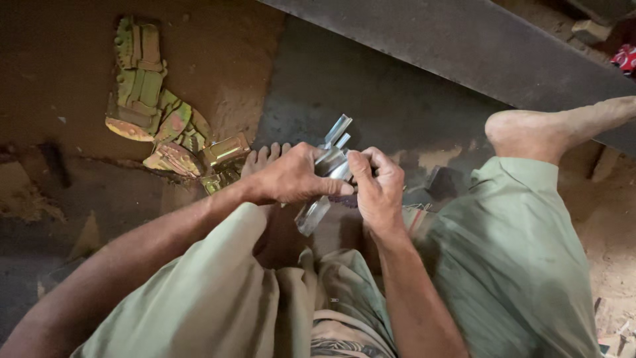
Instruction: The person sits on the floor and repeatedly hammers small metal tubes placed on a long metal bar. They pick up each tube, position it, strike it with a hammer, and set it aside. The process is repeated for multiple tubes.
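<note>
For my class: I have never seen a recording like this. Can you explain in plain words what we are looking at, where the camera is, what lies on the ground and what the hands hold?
There is no machine here. A person wears a camera on the head, so this single picture looks straight down at their own arms and lap. They sit low, in olive green clothing, with bare feet on a dirt floor.

The left hand and the right hand meet in the middle and together grip a bundle of thin shiny metal strips. The strips stick out above and below the fingers.

On the ground to the left lies a pile of stamped metal pieces with a yellow-green tint, some overlapping. A dark heavy beam crosses the top of the picture.
</note>
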